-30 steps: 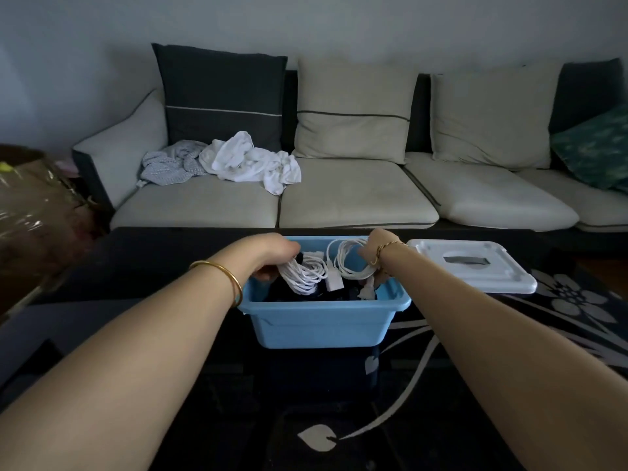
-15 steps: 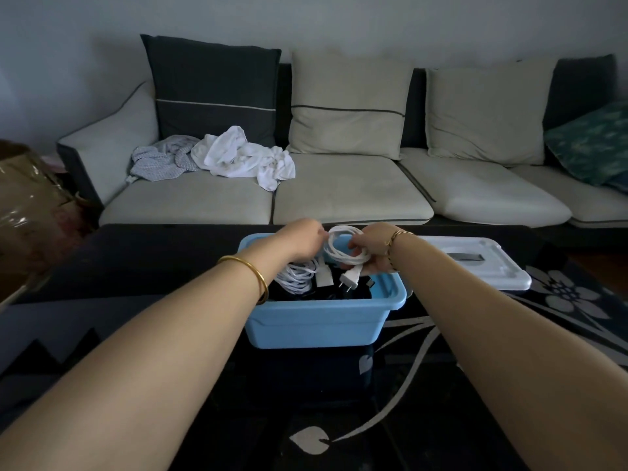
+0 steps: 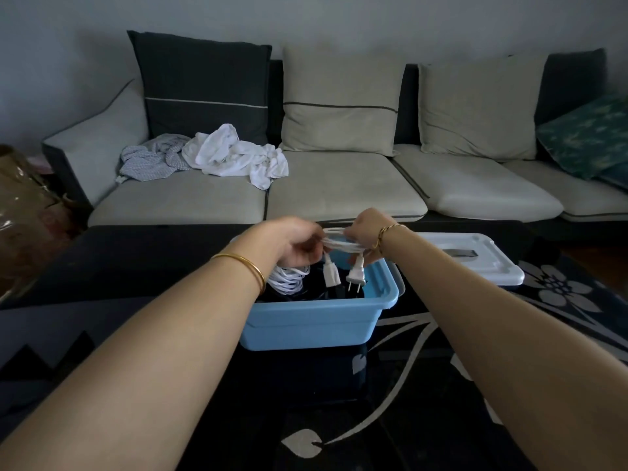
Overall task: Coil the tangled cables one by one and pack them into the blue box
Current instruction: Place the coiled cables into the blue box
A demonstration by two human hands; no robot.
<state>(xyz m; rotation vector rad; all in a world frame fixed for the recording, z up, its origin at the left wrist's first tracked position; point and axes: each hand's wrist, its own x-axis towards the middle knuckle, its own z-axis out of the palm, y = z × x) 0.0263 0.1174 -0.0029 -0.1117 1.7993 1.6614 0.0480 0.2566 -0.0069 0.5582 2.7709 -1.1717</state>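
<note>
I have the white cable coil [image 3: 339, 244] at the centre of the frame, held just above the blue box [image 3: 316, 321]. My left hand [image 3: 295, 244] pinches its left side and my right hand [image 3: 365, 232] grips the right, fingers [image 3: 370, 256] curled round the loops. It looks light, soft and springy, so I judge the loops will splay if I slacken. It is best held across the gathered strands, not by the ends. Its two-pin plug [image 3: 356, 275] and socket end [image 3: 331, 273] dangle over the box, beside another white bundle [image 3: 289, 280] lying inside.

Arms outstretched — left hand [image 3: 294, 243] and right hand [image 3: 365, 232] close together, both pinching.
</note>
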